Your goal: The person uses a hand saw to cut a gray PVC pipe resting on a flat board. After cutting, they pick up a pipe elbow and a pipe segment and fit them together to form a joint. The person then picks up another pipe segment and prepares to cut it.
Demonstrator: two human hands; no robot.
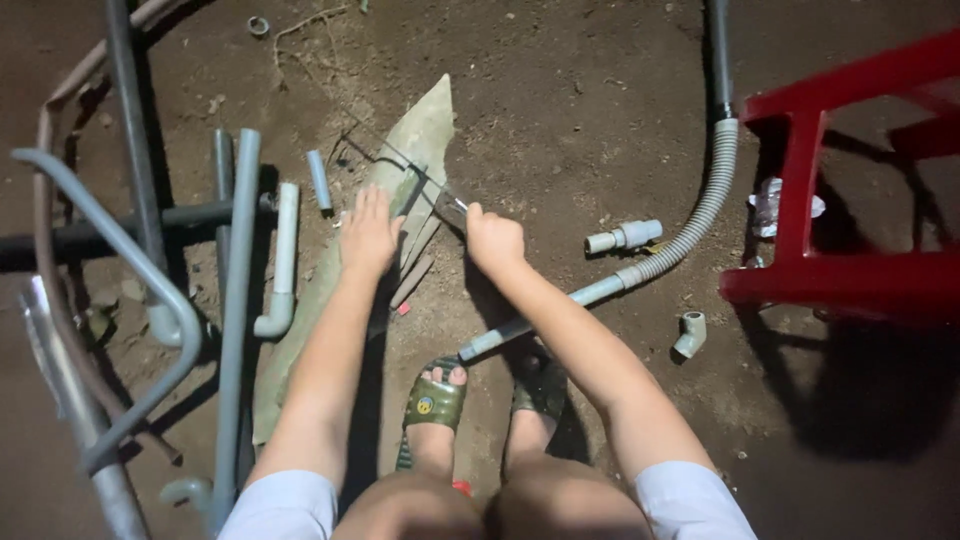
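My left hand (368,236) presses flat, fingers together, on a long grey-green slab (425,120) lying slantwise on the dirt. Thin grey strips (415,262) stick out from under its palm. My right hand (493,240) is closed around the handle of a small hacksaw (415,178), whose blade and thin frame reach up and left across the slab, just past my left fingertips. Below, both my feet in green sandals (433,402) stand on the ground between my arms.
Several grey pipes (240,260) and bent tubes lie at the left, with a short pipe piece (318,180). A corrugated hose (700,210) joins a straight pipe (500,340) under my right arm. A coupling (625,237), an elbow fitting (690,333) and a red plastic stool (850,270) stand at the right.
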